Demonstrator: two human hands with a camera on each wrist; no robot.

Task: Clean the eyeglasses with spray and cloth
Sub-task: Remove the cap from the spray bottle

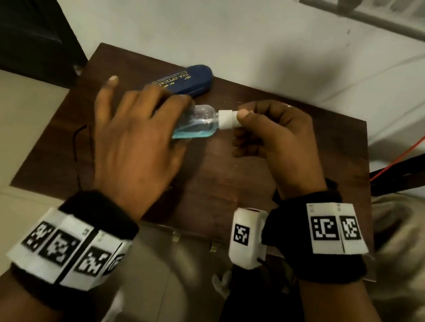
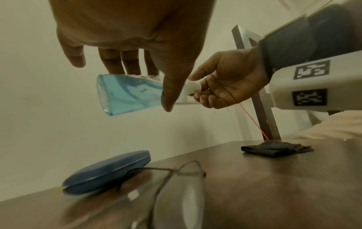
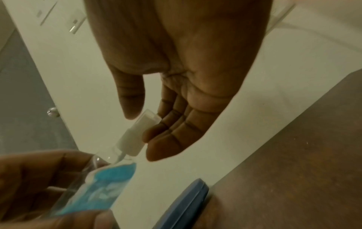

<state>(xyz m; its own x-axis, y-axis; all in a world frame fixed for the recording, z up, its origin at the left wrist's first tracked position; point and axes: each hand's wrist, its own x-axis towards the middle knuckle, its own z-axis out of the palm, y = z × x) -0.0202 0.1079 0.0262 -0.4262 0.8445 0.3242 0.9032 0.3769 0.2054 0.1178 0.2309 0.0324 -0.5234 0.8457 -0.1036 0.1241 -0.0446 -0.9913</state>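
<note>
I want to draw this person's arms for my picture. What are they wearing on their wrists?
Both hands are bare. Each wrist has a thick black band wrapped with white cards printed with black square patterns. The left wrist band shows about four of these cards, and the right wrist band shows two. A small white box with the same kind of pattern sits beside the right band. No sleeves show.

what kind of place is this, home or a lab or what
Probably a room in a home, not a lab: a small dark wooden table stands against a plain painted wall on a tiled floor, with a dark door beside it. On the table are only a blue eyeglass case and eyeglasses.
</note>
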